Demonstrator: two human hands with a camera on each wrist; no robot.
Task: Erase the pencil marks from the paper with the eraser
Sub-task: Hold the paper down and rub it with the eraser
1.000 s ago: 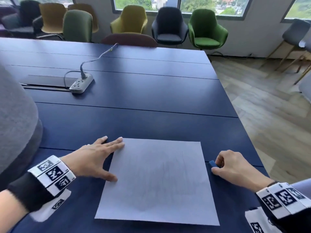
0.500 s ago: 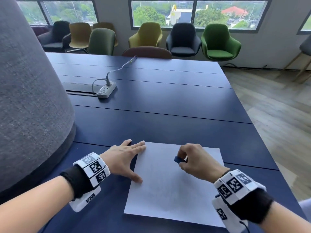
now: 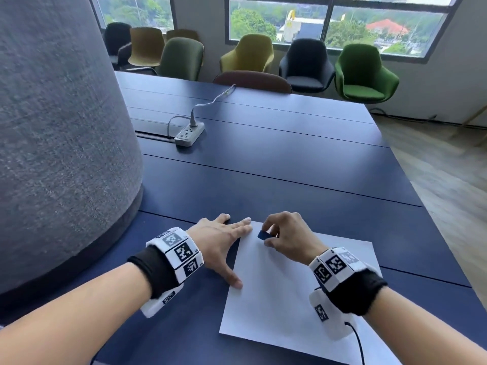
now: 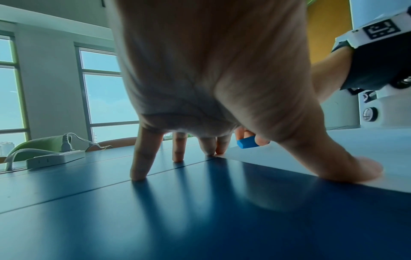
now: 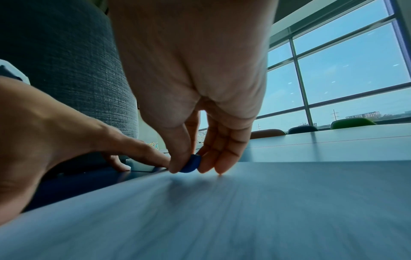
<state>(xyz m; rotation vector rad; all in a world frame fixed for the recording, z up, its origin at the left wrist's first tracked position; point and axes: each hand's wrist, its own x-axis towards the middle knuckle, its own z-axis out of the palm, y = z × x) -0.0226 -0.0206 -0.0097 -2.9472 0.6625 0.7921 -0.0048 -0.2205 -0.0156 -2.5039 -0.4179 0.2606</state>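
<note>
Grey fabric-covered column (image 3: 60,127): fills the far left of the head view, its base at the counter's edge.

Power strip (image 3: 189,134): white, on the dark blue counter (image 3: 276,167) well beyond the hands, with one grey cable plugged in.

Left hand (image 3: 218,242): released and spread flat, fingers straight. The thumb rests on the left edge of the paper (image 3: 284,299); the index fingertip touches the sheet's far left corner, and the remaining fingers stand on the bare counter just beside it. It holds nothing.

Paper: one white sheet lying flat on the near part of the counter, slightly skewed. Pencil marks cannot be made out on it; the right wrist view is blurred across its surface.

Eraser (image 3: 263,235): small, dark blue, above the paper's far left corner, close beside the left index finger. Whether it touches the sheet cannot be told for certain.

Right hand (image 3: 287,238): grasping the eraser, pinched between thumb and fingertips, with the other fingers curled down beside it.

Chairs: a row along the windowed wall, including a yellow chair (image 3: 249,55), a dark chair (image 3: 305,64) and a green chair (image 3: 365,72).
</note>
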